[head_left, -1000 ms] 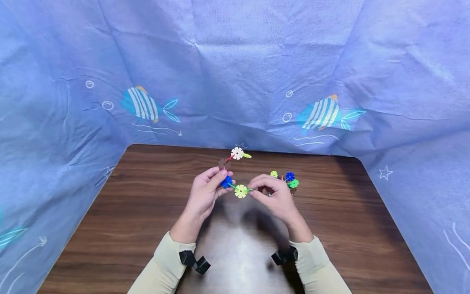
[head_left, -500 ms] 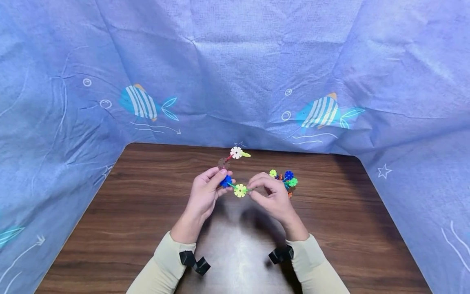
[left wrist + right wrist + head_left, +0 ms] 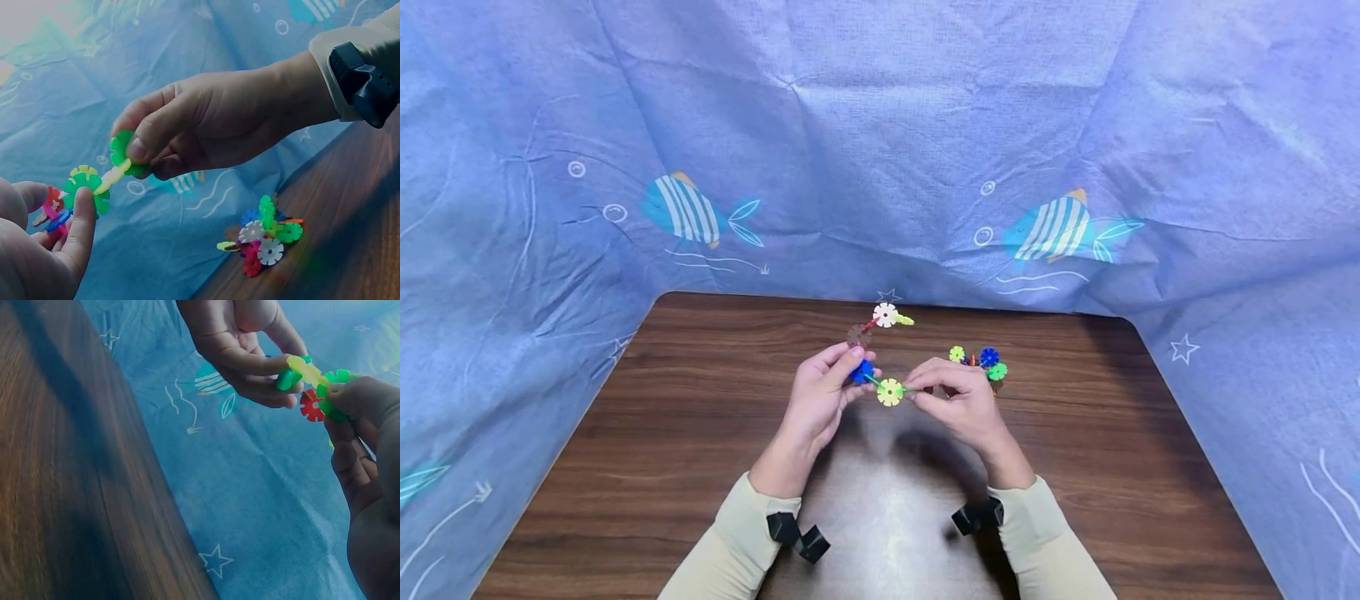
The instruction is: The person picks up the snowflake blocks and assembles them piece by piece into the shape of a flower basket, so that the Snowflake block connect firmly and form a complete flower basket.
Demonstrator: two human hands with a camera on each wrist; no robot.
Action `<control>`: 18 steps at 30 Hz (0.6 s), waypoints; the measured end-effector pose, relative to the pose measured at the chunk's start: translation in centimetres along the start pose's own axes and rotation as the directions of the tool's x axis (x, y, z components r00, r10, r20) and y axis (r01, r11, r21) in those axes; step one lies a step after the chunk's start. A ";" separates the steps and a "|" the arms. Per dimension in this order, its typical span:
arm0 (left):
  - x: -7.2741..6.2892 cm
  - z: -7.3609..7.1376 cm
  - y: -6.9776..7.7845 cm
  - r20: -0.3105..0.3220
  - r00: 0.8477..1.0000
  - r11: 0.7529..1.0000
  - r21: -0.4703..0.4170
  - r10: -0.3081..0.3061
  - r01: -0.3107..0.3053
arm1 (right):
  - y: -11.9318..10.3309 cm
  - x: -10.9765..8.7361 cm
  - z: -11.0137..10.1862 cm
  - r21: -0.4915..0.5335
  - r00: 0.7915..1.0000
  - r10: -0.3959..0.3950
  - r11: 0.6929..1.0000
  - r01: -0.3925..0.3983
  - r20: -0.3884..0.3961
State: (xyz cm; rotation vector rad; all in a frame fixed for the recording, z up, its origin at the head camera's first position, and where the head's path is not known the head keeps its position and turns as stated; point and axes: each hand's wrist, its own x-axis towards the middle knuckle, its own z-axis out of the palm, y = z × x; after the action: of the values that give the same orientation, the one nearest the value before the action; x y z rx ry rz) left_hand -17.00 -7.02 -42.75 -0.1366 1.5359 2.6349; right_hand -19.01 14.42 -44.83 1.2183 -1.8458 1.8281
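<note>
A chain of slotted plastic snowflake discs hangs between the two hands above the table. Its white disc leads the far end, followed by a brown disc and, lower, a blue disc. My left hand grips the chain around the blue disc, with the thumb over a green disc in the left wrist view. A yellow disc sits between the hands. At the near end, my right hand pinches a green disc, joined edge-on to the yellow one; its fingers partly cover it.
Behind the right hand, a pile of loose coloured discs lies on the brown wooden table, partly hidden in the head view. A blue fish-print cloth hangs around the table's back and sides.
Both hands keep their holds on the chain and barely move. The yellow disc shifts very slightly, and the head view drifts a little.
</note>
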 end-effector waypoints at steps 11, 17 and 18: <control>0.1 0.0 0.0 -0.009 1.000 1.000 0.001 -0.017 0.017 | -0.3 0.0 0.1 -0.090 0.999 0.044 0.995 -0.044 0.006; 0.0 -0.1 0.2 0.023 0.999 0.999 -0.016 -0.034 0.035 | -0.7 0.2 0.0 -0.060 0.988 0.084 0.994 -0.092 -0.130; 0.0 -0.1 0.2 0.038 0.999 0.999 -0.012 -0.033 0.034 | -0.8 0.3 -0.1 -0.043 0.974 0.127 0.990 -0.137 -0.187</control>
State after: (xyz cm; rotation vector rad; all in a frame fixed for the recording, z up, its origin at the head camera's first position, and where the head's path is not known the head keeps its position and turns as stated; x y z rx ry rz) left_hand -17.01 -7.23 -42.63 -0.1117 1.4930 2.6064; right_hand -18.65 14.49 -44.05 0.8938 -1.8997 1.8733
